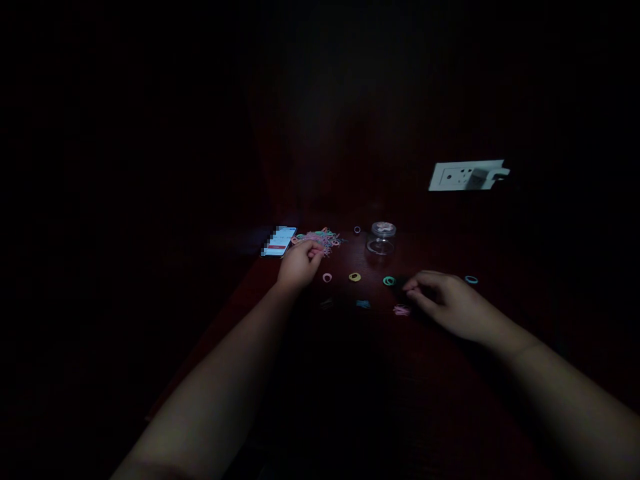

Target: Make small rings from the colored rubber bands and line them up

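My left hand (pixel 301 260) is at the near edge of a mixed pile of small coloured elastic bands (pixel 327 239). Its fingers are pinched together, and whatever is in them is hidden. Over to the right, my right hand (pixel 445 297) hovers low with thumb and fingertips pressed together; I cannot make out anything in them. Its fingertips are just right of some green bands (pixel 385 281). In the same row lie a peach band (pixel 327 281), yellow bands (pixel 357 279) and, beyond my right hand, a blue band (pixel 471 280). Nearer me are bundles of pink (pixel 401 311) and blue bands (pixel 363 304).
A clear lidded jar (pixel 381 245) stands behind the row, with a small purple-white ring (pixel 357 233) beside it. A lit phone (pixel 280 241) lies left of the pile. On the wall, a socket plate (pixel 450 177) holds a white plug (pixel 479 178). The surroundings are very dark.
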The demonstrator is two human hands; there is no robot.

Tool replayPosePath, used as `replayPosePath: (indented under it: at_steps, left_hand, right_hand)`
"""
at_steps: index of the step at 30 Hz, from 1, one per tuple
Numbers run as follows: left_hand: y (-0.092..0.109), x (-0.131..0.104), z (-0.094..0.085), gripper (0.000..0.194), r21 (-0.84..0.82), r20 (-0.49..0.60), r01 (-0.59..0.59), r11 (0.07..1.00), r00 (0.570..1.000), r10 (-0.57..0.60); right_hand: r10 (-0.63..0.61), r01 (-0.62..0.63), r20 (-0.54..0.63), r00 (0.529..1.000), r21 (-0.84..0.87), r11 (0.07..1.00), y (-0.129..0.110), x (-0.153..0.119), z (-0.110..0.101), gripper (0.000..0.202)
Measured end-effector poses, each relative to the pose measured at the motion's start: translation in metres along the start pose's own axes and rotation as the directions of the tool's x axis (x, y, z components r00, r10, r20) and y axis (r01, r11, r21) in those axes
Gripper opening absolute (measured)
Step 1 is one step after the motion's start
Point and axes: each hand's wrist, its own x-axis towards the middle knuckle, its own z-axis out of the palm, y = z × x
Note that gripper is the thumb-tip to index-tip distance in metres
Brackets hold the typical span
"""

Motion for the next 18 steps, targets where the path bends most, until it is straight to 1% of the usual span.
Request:
replayPosePath:
  at_steps: [1,3,5,7,9,11,13,15,18]
  left_hand:
    - [0.008,-0.002,0.000,0.009,-0.010,0.000,-0.060,0.998,0.998,0.060]
    - [0.027,-0.010,0.002,0.009,-0.051,0.015,-0.212,0.976,0.977,0.213]
    - [0.048,-0.021,0.005,0.011,-0.114,0.038,-0.291,0.950,0.954,0.297]
    - [0.067,-0.034,0.007,0.007,-0.157,0.098,-0.360,0.920,0.921,0.377]
    - [0.081,-0.044,0.009,0.008,-0.159,0.145,-0.372,0.914,0.907,0.395]
    - [0.090,-0.051,0.008,0.013,-0.160,0.173,-0.352,0.922,0.910,0.378]
    - [0.095,-0.055,0.007,0.015,-0.156,0.193,-0.337,0.929,0.912,0.363]
    - [0.098,-0.056,0.005,0.015,-0.142,0.202,-0.336,0.931,0.911,0.360]
    - [0.101,-0.058,0.004,0.015,-0.124,0.187,-0.353,0.927,0.909,0.371]
  right_hand:
    - [-0.011,0.011,-0.012,1.000,0.004,1.000,0.000,0.000,0.001,0.016]
    - [-0.038,0.039,-0.047,0.998,0.019,0.999,-0.003,0.000,0.004,0.014]
    - [-0.081,0.085,-0.090,0.993,0.043,0.995,-0.007,0.000,0.006,0.013]
    - [-0.130,0.140,-0.128,0.983,0.070,0.988,-0.013,-0.001,0.008,0.014]
    - [-0.165,0.182,-0.169,0.972,0.096,0.978,-0.018,-0.002,0.008,0.014]
    - [-0.188,0.217,-0.215,0.958,0.121,0.969,-0.022,-0.002,0.008,0.011]
    - [-0.205,0.238,-0.226,0.952,0.132,0.962,-0.025,-0.003,0.007,0.007]
    - [-0.219,0.251,-0.219,0.951,0.132,0.959,-0.027,-0.003,0.006,0.008]
    - [-0.230,0.261,-0.209,0.950,0.136,0.956,-0.027,-0.004,0.004,0.010]
